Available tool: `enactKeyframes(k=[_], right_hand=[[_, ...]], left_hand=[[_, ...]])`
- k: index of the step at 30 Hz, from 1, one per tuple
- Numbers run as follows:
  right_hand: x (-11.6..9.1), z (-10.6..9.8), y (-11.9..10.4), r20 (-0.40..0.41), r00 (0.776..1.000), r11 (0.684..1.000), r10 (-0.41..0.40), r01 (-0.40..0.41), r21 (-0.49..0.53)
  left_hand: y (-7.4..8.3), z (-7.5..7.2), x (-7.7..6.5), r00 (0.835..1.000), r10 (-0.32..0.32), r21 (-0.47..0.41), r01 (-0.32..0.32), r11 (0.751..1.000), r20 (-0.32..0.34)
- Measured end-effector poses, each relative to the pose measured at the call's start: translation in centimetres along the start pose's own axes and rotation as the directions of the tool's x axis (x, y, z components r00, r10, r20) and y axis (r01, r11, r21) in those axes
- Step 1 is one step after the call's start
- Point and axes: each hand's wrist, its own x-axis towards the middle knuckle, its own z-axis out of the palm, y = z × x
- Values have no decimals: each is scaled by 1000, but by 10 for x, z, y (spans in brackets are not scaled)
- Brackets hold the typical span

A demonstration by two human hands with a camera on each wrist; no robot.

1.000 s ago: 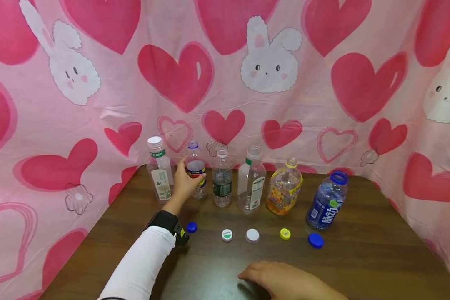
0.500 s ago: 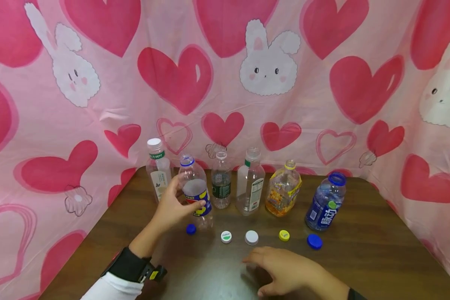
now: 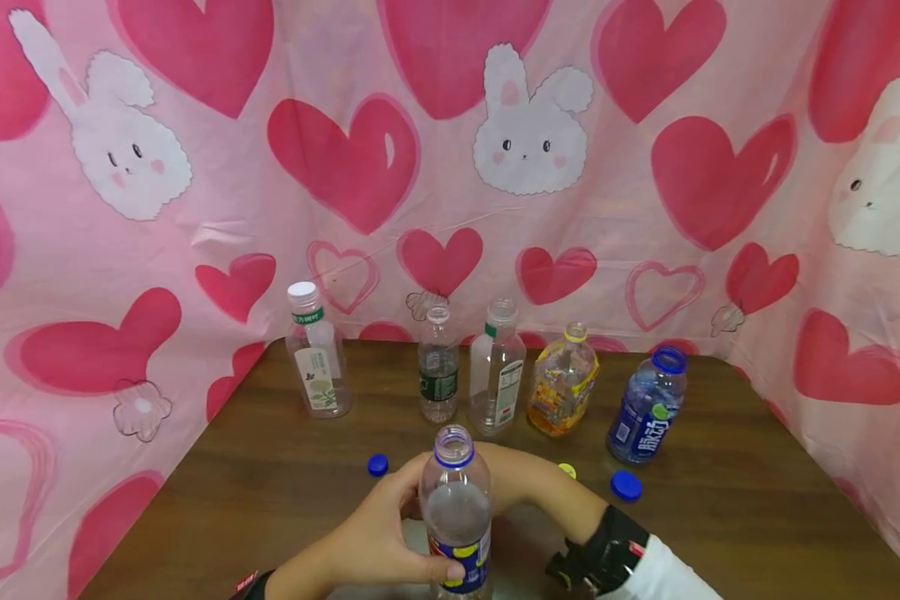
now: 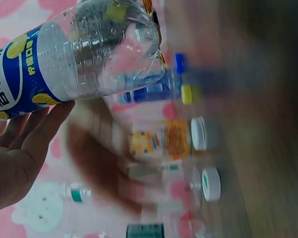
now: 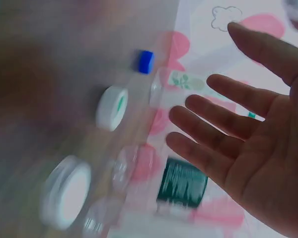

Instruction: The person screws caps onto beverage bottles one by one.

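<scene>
My left hand [image 3: 375,533] grips a clear plastic bottle [image 3: 456,500] with a blue lemon-print label, close in front of me. The bottle stands upright and has an uncovered mouth with a blue ring at the neck. Behind it reaches my right hand [image 3: 510,475], partly hidden by the bottle in the head view. In the right wrist view this hand's fingers [image 5: 203,124] are spread and hold nothing. A small blue cap [image 3: 378,465] lies on the table, left of the bottle. Two white caps, one with a green mark [image 5: 111,108], show in the right wrist view.
Along the back stand a white-capped bottle [image 3: 318,367], a dark-green-labelled bottle [image 3: 438,379], a green-banded clear bottle [image 3: 495,375], a yellow-orange bottle [image 3: 562,387] and a blue-labelled wide-mouth bottle [image 3: 647,408]. A yellow cap [image 3: 567,471] and a larger blue cap [image 3: 626,486] lie at right.
The left hand has brought the lemon-label bottle from the back row toward me and rightward. The right hand has moved forward and left, behind the bottle, its arm now covering the white caps.
</scene>
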Motion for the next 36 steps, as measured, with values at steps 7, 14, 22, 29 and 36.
enactKeyframes(k=[7, 14, 22, 29, 36], right_hand=[[81, -3, 1, -58, 996, 947, 64, -79, -311], [136, 2, 15, -64, 995, 886, 78, -99, -453], [165, 26, 17, 80, 976, 844, 201, -131, -521], [172, 37, 14, 81, 974, 760, 210, -111, -640], [168, 38, 10, 83, 972, 752, 222, -117, -649]], left_hand=[[0, 11, 3, 996, 39, -113, -29, 993, 84], [-2, 14, 4, 993, 60, -87, -51, 995, 100], [1, 14, 0, 990, 95, -108, -84, 991, 107], [1, 11, 0, 982, 161, -62, -156, 986, 96], [1, 11, 0, 984, 145, -100, -135, 986, 99]])
